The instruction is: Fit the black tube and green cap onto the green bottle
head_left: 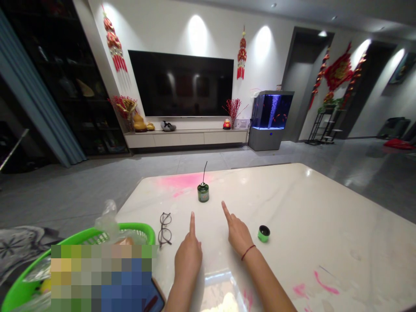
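— What do your hands hold?

— Nothing; your left hand and right hand are both empty, each with the index finger stretched forward and the other fingers curled under; a red cord circles your right wrist.

— Where is the green tin with the thin black wire?

— Upright on the white marble table, ahead of your hands and touching neither; a small green pot with a black top stands just beside your right hand; dark-rimmed glasses lie left of your left hand, near a green basket.

— Which step is this?

— I judge it a pointing step, with no grip made; any pick-up from here calls for uncurling your fingers first.
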`<state>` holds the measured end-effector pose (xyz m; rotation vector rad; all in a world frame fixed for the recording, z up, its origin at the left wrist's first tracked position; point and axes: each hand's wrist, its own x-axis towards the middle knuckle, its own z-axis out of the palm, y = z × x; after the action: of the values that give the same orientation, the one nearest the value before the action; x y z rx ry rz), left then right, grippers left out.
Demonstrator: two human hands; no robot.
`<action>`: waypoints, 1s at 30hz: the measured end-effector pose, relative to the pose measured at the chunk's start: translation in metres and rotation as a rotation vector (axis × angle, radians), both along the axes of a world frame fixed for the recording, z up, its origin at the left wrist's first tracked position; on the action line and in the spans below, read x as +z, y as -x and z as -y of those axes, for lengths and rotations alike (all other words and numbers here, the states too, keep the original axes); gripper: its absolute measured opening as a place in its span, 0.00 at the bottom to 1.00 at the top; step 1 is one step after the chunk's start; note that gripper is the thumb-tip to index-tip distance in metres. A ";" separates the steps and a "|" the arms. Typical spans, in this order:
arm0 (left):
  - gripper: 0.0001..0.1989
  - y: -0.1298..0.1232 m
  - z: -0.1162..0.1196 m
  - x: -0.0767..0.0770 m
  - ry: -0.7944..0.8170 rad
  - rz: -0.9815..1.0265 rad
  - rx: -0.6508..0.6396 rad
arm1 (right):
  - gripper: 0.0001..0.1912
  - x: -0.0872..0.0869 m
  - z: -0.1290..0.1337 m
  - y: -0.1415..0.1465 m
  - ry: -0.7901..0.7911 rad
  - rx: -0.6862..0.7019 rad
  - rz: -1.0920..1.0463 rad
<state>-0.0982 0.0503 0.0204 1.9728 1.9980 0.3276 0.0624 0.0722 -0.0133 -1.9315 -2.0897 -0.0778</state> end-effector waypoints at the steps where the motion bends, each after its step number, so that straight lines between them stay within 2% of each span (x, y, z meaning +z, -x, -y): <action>1: 0.31 -0.001 0.001 0.002 0.018 0.000 -0.003 | 0.45 0.000 0.000 0.000 -0.007 0.016 -0.017; 3: 0.19 -0.002 0.002 0.005 0.055 -0.007 -0.013 | 0.34 -0.001 -0.002 -0.001 -0.040 0.058 -0.058; 5: 0.19 -0.003 0.004 0.007 0.077 -0.010 -0.026 | 0.20 0.000 -0.006 0.000 -0.083 0.092 -0.096; 7: 0.20 -0.003 0.004 0.008 0.078 -0.010 -0.028 | 0.13 0.001 -0.015 0.001 -0.126 0.101 -0.151; 10: 0.18 -0.002 0.004 0.008 0.084 -0.030 -0.015 | 0.11 0.005 -0.043 0.005 -0.165 0.108 -0.319; 14: 0.16 -0.002 0.004 0.006 0.087 -0.041 0.002 | 0.09 0.014 -0.100 0.011 -0.125 0.074 -0.604; 20: 0.14 -0.003 0.005 0.006 0.098 -0.025 0.030 | 0.23 0.018 -0.179 0.024 -0.065 0.040 -0.767; 24: 0.12 -0.001 0.007 0.008 0.137 0.011 0.061 | 0.21 0.011 -0.205 0.036 0.002 0.055 -0.873; 30: 0.12 0.000 0.010 0.009 0.116 0.061 0.085 | 0.13 0.002 -0.220 0.038 0.070 0.103 -0.978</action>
<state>-0.0981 0.0404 0.0295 1.7901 2.0191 0.2812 0.0240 0.2924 -0.0118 -1.4176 -1.4961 0.7981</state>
